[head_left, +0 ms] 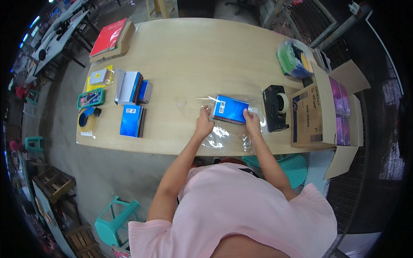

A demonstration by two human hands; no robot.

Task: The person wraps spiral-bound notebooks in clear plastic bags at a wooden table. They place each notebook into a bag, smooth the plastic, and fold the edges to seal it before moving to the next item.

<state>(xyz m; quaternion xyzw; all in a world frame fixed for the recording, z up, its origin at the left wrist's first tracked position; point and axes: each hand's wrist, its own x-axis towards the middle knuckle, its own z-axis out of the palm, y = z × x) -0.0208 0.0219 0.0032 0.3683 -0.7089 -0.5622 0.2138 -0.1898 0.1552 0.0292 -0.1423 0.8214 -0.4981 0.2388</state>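
Note:
In front of me lies a stack of small blue spiral notebooks (231, 108), its coil edge towards me, on a clear plastic bag (220, 136). My right hand (253, 123) is closed on the stack's right edge, with the thumb on top of the cover. To the left of the stack, my left hand (204, 123) has its fingers curled together at the clear plastic, apart from the notebooks. Just right of my right hand stands a black tape dispenser (272, 109) with a roll of clear tape.
More spiral notebooks (130, 120) sit on the table's left, near a green tray (91, 98) and a tape gun (88, 118). Red packs (108, 36) lie at the far left corner. An open cardboard box (307, 116) with purple packs and a plastic bag of items (294, 59) are on the right.

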